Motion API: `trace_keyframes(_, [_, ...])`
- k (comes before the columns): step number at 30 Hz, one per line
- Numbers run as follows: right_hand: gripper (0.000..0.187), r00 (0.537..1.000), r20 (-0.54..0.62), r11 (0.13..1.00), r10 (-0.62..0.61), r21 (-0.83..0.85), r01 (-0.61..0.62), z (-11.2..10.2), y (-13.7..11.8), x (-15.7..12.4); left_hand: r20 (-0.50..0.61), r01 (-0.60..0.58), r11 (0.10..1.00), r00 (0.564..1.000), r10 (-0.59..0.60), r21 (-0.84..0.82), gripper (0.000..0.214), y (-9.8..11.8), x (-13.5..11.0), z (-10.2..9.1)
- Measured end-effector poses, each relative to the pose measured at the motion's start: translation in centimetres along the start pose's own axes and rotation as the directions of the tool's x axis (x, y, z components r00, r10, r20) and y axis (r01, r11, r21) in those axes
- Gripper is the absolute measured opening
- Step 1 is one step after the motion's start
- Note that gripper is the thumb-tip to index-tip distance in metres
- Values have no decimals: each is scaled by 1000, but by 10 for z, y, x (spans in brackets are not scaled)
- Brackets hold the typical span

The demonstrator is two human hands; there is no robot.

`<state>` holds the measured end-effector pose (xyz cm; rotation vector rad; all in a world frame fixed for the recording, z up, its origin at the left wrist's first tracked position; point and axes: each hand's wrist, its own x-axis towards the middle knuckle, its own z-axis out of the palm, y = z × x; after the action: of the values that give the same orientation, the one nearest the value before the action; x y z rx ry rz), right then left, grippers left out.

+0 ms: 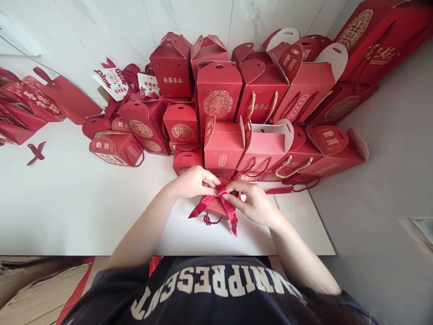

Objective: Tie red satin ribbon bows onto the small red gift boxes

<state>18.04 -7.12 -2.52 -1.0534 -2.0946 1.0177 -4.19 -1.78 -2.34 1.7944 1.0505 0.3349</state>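
A small red gift box (216,208) stands on the white table in front of me, a twisted red cord handle (213,221) hanging on its near side. On top of it lies a shiny red ribbon (230,211) tied in a bow, its two tails spreading toward me. My left hand (196,183) pinches the bow's left side between thumb and fingers. From the right, my right hand (252,201) pinches the ribbon near the knot. Both hands cover part of the box top.
Red gift boxes (223,149) are stacked several deep against the tiled wall. Red gift bags (72,97) and a loose ribbon bow (36,152) lie at the left. A grey wall (382,194) bounds the right side. Cardboard (43,293) sits below the table's front edge.
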Motion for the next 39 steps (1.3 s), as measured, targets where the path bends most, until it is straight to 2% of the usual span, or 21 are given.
trace_keyframes(3, [12,999,17,999,-40,5,40,-4,-1,0,18,-43,999,999,43,-2,25,-1,0,0])
trace_keyframes(8, [12,974,103,979,-202,-22,205,-9,3,6,41,-35,999,999,34,12,24,2,-1,-1])
trace_keyframes(12, [14,964,123,969,-236,-51,243,-5,7,11,34,-55,998,998,54,11,23,3,-1,-1])
trace_keyframes(15, [14,966,86,962,-242,-110,251,-1,10,11,45,-72,997,996,72,-2,21,4,-2,-1])
trace_keyframes(22, [2,984,-75,971,-159,-191,142,6,13,9,35,-94,994,995,92,52,21,3,-3,-3])
trace_keyframes(28, [4,984,-162,986,-76,-156,50,9,13,4,11,-97,994,995,96,45,21,4,-5,-1])
trace_keyframes(33, [18,988,-130,990,82,-104,-96,0,3,-6,-20,-58,995,998,60,87,26,3,-4,1])
trace_keyframes(37, [28,986,-138,970,95,-208,-122,2,1,-3,-24,-75,991,997,78,110,27,2,-3,2])
trace_keyframes(39, [27,986,-126,974,107,-184,-129,3,2,-2,-46,-58,993,997,63,107,28,3,-3,2])
